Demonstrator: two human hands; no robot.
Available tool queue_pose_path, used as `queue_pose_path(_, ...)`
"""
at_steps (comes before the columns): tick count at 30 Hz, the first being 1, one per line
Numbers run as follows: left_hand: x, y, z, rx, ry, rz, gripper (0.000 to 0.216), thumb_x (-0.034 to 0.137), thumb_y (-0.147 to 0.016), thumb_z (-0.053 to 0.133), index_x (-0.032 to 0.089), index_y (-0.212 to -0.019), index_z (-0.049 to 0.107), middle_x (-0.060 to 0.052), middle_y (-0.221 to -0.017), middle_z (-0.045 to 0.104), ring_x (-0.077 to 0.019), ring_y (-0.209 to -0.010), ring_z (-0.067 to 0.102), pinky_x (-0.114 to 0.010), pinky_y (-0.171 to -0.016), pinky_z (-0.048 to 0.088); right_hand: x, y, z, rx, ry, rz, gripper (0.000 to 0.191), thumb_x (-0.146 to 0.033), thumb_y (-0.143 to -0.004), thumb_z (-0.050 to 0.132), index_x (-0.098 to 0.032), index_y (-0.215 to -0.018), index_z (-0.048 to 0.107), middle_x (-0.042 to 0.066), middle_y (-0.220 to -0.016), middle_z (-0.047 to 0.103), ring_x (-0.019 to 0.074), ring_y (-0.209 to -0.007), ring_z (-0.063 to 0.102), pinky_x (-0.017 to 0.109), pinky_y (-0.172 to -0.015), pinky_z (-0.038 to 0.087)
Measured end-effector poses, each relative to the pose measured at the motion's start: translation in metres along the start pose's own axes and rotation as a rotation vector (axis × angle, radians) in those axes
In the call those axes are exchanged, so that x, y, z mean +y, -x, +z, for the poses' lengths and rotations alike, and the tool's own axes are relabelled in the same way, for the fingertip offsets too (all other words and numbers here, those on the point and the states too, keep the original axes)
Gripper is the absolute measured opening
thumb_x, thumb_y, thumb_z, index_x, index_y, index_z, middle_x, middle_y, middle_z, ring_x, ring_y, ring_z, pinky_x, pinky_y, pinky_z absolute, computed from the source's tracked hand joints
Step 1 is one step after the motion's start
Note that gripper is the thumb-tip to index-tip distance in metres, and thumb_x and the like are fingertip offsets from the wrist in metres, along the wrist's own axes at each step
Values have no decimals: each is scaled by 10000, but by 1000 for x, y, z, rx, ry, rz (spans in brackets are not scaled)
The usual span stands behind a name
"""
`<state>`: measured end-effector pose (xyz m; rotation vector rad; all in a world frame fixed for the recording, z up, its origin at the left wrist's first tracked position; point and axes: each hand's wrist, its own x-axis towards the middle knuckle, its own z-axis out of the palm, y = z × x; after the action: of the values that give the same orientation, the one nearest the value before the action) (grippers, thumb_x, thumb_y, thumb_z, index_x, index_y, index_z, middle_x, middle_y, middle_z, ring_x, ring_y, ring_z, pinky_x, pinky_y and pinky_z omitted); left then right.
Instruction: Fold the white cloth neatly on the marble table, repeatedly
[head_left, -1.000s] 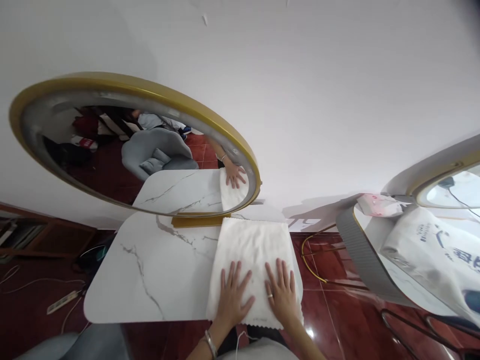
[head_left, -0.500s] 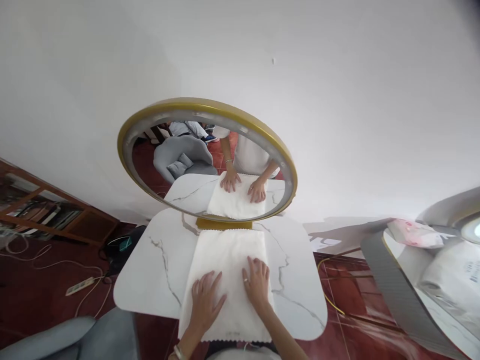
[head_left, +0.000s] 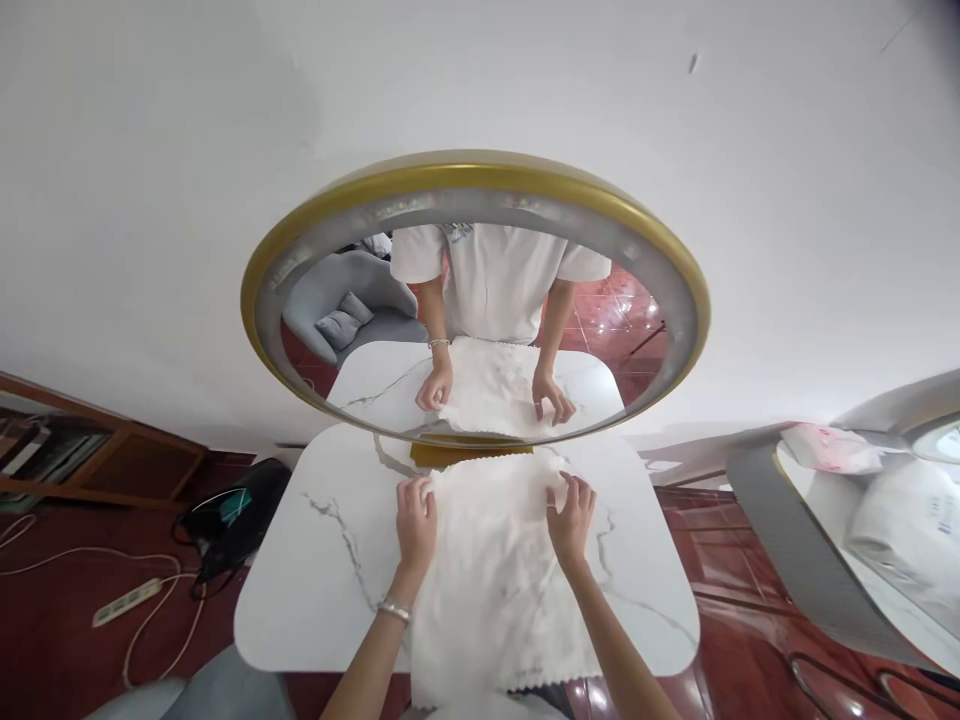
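A white cloth with scalloped edges lies rumpled over the marble-patterned tabletop, its near end hanging past the front edge. My left hand, with a bracelet at the wrist, is closed on the far left corner of the cloth. At the far right corner my right hand pinches the cloth between thumb and curled fingers. Just beyond the cloth's far edge is the gold base of a round mirror, which reflects both hands and a white shirt.
A pale wall rises behind the mirror. To the left on the red floor lie a power strip with cables and a black bag. A grey chair is at lower left. Another table with white bags stands at right.
My hands have moved from lying flat on the smooth cloth out to its far corners, where they now grip. The cloth has become wrinkled. The view has turned slightly.
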<state>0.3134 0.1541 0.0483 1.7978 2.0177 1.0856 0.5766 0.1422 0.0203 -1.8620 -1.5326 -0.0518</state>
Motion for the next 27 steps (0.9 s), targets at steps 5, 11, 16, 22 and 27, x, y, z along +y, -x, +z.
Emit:
queue_pose_path(5,13,9,39,-175,-206,247,391,266,-931,383,158,-1287,503,-144,-1332,512,-260,-1268,458,-426,-1034,400,-16,3,25,-206,12,-273,449,-311,-967,334,-179,-1395,365,151,-1341,460,275,-1288,373,455,-999,385)
queue_pose_path(11,9,15,61,-180,-314,255,579,267,-960,315,188,-1505,136,-121,-1552,234,-254,-1444,168,-501,-1155,221,-28,6,46,-204,87,-316,578,-285,-973,336,-206,-1506,126,128,-1506,296,273,-1412,213,502,-1097,301)
queue_pose_path(16,-21,-11,45,-185,-241,259,543,243,-969,284,206,-1500,179,-117,-1548,248,-254,-1441,181,-500,-1149,251,-60,9,69,-73,-44,-335,498,-187,-950,352,-162,-1445,299,163,-1308,488,270,-1307,369,478,-989,440)
queue_pose_path(22,-54,-43,17,-12,-93,166,438,342,-946,423,234,-1367,469,-143,-1430,382,-295,-1357,336,-508,-1058,384,-116,14,91,-105,-185,-372,391,-122,-915,352,-107,-1295,441,154,-1191,545,256,-1247,407,499,-1021,410)
queue_pose_path(27,-62,-42,16,159,73,143,327,393,-908,521,167,-1092,671,-115,-1025,643,-231,-1044,592,-437,-923,504,-130,23,89,-123,-174,-423,350,-145,-912,396,-127,-1248,489,143,-1210,555,258,-1239,407,471,-1003,410)
